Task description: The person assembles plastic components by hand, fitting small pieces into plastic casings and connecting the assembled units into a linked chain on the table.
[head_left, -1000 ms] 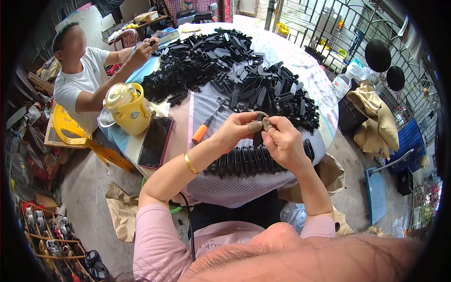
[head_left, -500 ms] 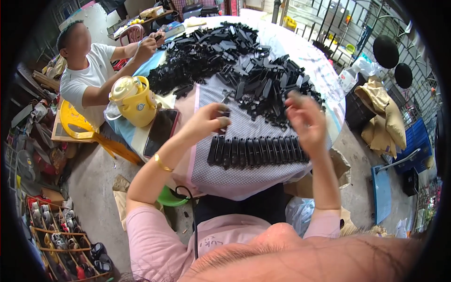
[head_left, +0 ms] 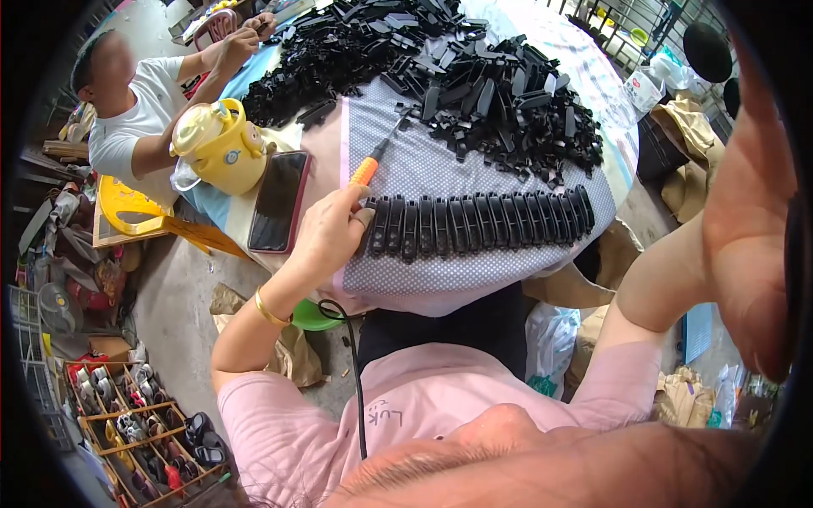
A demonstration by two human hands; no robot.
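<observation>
My left hand point(head_left: 339, 224) is at the near left of the table, its fingers closed on the leftmost black plastic piece point(head_left: 370, 229) of a row. Beside its fingertips lies a screwdriver point(head_left: 364, 172) with an orange handle, shaft pointing away toward a pile of loose parts. The row of long, narrow black plastic pieces point(head_left: 478, 224) stands side by side along the table's near part. My right hand point(head_left: 749, 237) is raised close to the camera at the far right, away from the table, with a finger stretched upward; the picture's dark rim cuts off the rest.
Heaps of black plastic parts point(head_left: 500, 93) cover the table's far half. A phone point(head_left: 281, 203) and a yellow jug point(head_left: 218, 148) stand at the left, near a seated person point(head_left: 140, 110) handling something small. A yellow chair point(head_left: 127, 203) and a shoe rack point(head_left: 140, 432) are left.
My left hand has come down and nearer, bringing a black piece to the row's left end and uncovering the screwdriver. My right hand has swung from above the row up to the far right.
</observation>
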